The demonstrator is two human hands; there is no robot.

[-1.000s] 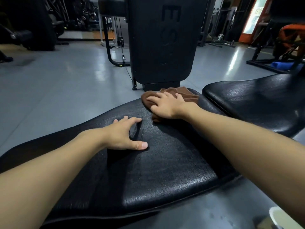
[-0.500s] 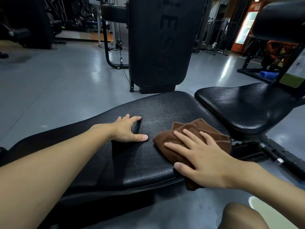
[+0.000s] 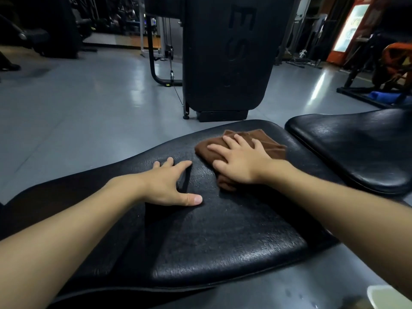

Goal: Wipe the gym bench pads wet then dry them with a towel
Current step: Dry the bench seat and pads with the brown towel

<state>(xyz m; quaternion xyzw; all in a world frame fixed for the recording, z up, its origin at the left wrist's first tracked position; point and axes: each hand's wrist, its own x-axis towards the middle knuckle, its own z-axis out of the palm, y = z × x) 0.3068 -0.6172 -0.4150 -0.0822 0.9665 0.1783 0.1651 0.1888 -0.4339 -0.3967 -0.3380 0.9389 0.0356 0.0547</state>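
Clearly the work is somewhere in the middle. The right hand [image 3: 242,162] lies flat on a folded brown towel [image 3: 270,142], with the fingers straight and a little apart, and presses it on the long bench pad [image 3: 223,241] right of the frame's centre, near the far end of that pad. The left hand [image 3: 169,186] rests bare on the same pad just beside the towel, fingers spread and thumb stretched out, holding nothing. Small shining drops between the hands suggest a wet surface, but I cannot tell if this is the wet pass or the drying one. The second pad [image 3: 356,152] at the right edge has no cloth on it and, I judge, remains to be done. Both pads are black, grained and glossy. Around them are a smooth grey floor [image 3: 78,108], a tall black machine [image 3: 227,52] at upper centre, and a lit cabinet [image 3: 350,27] at upper right.
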